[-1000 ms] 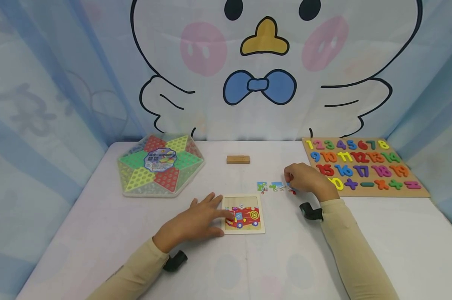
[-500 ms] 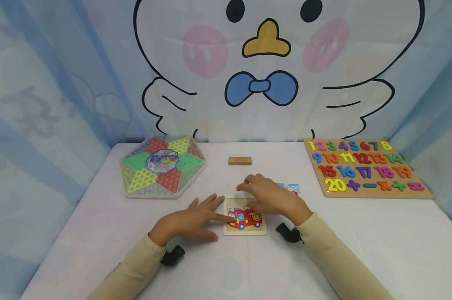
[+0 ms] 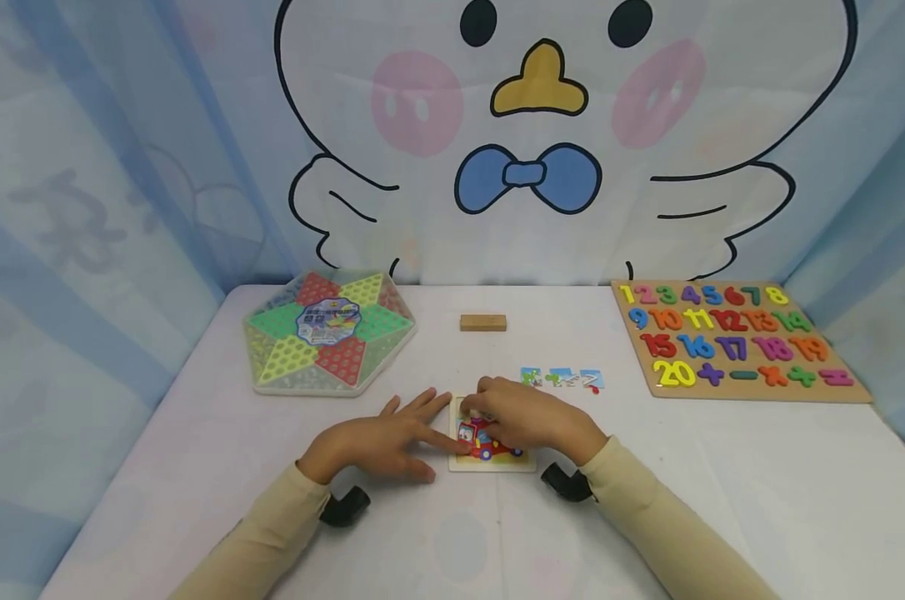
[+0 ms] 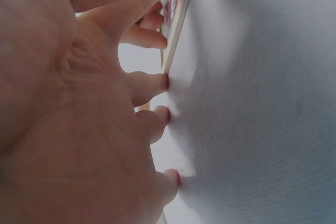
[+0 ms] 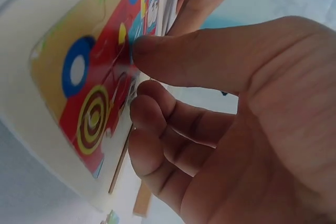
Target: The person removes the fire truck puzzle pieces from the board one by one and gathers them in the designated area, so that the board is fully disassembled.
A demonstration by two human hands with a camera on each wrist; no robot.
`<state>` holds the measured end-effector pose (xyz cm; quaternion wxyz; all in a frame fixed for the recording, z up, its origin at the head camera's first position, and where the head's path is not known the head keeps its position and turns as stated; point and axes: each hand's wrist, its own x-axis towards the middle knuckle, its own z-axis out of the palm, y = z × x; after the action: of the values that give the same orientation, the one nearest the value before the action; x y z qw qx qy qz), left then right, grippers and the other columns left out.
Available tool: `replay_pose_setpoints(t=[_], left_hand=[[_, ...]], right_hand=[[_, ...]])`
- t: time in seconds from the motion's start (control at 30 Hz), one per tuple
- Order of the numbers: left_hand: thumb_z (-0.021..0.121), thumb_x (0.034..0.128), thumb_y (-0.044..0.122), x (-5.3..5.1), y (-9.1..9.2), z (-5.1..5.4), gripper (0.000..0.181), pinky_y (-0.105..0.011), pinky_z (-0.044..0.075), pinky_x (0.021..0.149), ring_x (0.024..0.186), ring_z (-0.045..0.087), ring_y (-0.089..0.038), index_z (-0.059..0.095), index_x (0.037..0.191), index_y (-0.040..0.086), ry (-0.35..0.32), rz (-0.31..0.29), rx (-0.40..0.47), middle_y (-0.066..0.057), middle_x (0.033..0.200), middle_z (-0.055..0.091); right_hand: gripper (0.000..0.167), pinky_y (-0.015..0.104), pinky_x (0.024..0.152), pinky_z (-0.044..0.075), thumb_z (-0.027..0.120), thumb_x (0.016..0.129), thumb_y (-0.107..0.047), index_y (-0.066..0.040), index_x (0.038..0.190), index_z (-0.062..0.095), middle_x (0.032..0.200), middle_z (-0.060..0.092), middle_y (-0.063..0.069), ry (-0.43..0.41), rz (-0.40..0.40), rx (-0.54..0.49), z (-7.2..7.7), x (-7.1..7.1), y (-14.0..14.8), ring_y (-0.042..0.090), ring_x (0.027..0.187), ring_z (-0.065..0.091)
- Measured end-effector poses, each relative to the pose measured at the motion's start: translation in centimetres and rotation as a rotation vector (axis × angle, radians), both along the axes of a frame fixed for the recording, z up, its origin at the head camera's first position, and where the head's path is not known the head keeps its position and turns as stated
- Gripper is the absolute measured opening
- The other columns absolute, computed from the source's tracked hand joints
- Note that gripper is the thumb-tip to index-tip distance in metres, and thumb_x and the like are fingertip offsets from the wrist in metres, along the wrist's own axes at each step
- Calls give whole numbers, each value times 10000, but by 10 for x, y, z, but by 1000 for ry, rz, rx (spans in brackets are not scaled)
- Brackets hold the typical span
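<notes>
Grip: left hand lies flat and spread, gripping nothing, one fingertip resting on the puzzle's left part; right hand has bent fingers over the puzzle's far side, its thumb at the red picture, and I cannot tell whether it pinches a piece.
Hands: two, in two beige sleeves; two black wrist devices, one per arm.
Puzzle tray: one, pale wood, square, lying flat at the middle of the table between the hands.
In the tray: one red vehicle picture with blue wheels; its far part is hidden by the right hand.
Loose pieces: three, in a row beyond the tray and to its right, mostly blue, well apart from the block.
Wooden block: one, lying at the far middle.
Number board: one, far right, bearing twenty numbers in four rows and five symbols in the nearest row.
Hexagonal box: one, far left, clear; six bright triangles show, two red, two yellow, two green, around one blue label.
Table: white cloth; three left fingertips touch it.
Room: pale blue curtain behind, printed with one blue bow tie.
</notes>
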<state>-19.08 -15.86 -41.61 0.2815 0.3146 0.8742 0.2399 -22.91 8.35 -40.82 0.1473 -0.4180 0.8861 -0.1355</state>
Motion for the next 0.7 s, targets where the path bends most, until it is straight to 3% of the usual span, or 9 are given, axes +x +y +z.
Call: replay_pose_setpoints(t=[0.2, 0.7], left_hand=[[722, 953, 185, 0, 0, -1, 491, -704, -43, 1161, 1567, -52, -337, 635, 1411, 338, -5, 5, 9, -137, 1706, 88], [697, 975, 203, 0, 1, -2, 468, -715, -32, 1156, 1566, -44, -343, 629, 1418, 337, 12, 4, 0, -134, 1706, 92]], right_hand=[[260, 260, 692, 475, 685, 917, 7, -81, 1159, 719, 962, 600, 15, -31, 23, -28, -1, 1, -3, 119, 758, 530], [136, 278, 685, 466, 664, 951, -55, -80, 1080, 631, 942, 541, 16, -51, -2, -75, -7, 2, -7, 130, 740, 523]])
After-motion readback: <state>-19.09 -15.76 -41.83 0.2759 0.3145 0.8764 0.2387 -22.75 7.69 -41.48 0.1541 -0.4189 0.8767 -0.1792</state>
